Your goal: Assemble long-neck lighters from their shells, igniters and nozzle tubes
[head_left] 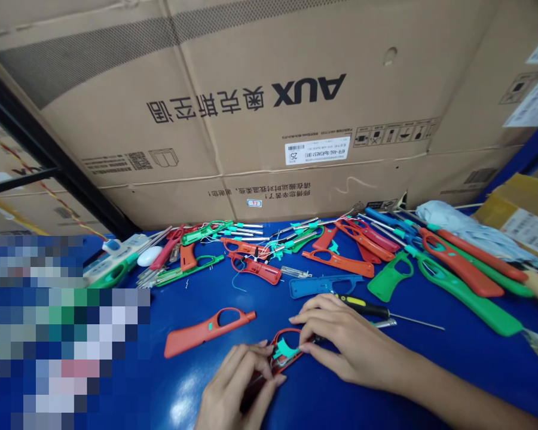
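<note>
Left hand [235, 385] and right hand [352, 343] are bare and slender.

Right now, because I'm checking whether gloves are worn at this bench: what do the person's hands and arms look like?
The left hand and the right hand are both bare, with no gloves, and no ring or watch shows on either. The right forearm is bare too, with no sleeve in view before the edge of the picture.

On the blue counter [434, 370] lie a long orange plastic lighter shell [208, 332] and a green plastic lighter shell [466, 304], and behind stands a big brown cardboard carton [251, 119] with AUX print.
</note>
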A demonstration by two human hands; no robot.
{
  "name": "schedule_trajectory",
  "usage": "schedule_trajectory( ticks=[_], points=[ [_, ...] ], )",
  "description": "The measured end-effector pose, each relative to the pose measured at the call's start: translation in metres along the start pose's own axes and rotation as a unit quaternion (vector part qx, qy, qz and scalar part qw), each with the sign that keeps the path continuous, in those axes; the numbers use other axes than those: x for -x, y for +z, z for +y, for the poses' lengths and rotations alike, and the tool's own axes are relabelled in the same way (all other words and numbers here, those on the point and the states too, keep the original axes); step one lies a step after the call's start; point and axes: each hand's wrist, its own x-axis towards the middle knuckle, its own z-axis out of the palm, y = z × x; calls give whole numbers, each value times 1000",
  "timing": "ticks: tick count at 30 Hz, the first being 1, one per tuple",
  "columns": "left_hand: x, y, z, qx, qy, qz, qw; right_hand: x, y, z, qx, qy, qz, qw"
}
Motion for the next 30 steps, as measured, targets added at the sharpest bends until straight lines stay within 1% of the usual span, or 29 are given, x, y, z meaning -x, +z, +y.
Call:
schedule_trajectory(
  ticks=[3, 8, 11, 13, 15, 17, 19, 22, 23, 25, 26, 28, 30],
  points=[
    [0, 0, 0, 3, -15, -7, 1000, 0, 2, 0, -5, 0, -8, 1000],
    [0, 0, 0, 13, -28, -13, 999, 0, 5, -1, -14, 6, 2, 1000],
    [-1, 0, 2, 10, -19, -28, 999, 1, 4, 0, -17, 15, 5, 1000],
    [-2, -3, 3, -8, -7, -34, 999, 0, 3, 1, -15, 3, 11, 1000],
    [-3, -9, -1, -45, 0, -28, 999, 0, 1, 3, -10, -15, 32, 999],
    [-2, -19, -12, -94, -4, -11, 996, 0, 0, 4, -6, -27, 62, 998],
    [2, -33, -31, -142, -24, 9, 990, 1, -1, 4, -2, -33, 76, 997],
    [18, -55, -69, -220, -42, 37, 974, 1, -2, 4, 0, -53, 57, 997],
    [25, -61, -80, -241, -54, 27, 969, 2, -2, 3, -2, -60, 51, 997],
    [41, -74, -96, -250, -56, 10, 967, 2, -3, 3, -6, -70, 48, 996],
    [49, -79, -101, -247, -61, 13, 967, 2, -3, 3, -6, -71, 53, 996],
    [64, -86, -102, -225, -87, 8, 970, 2, -4, 4, -3, -65, 79, 995],
    [74, -90, -98, -210, -108, 56, 970, 1, -5, 5, 3, -56, 111, 992]
  ],
)
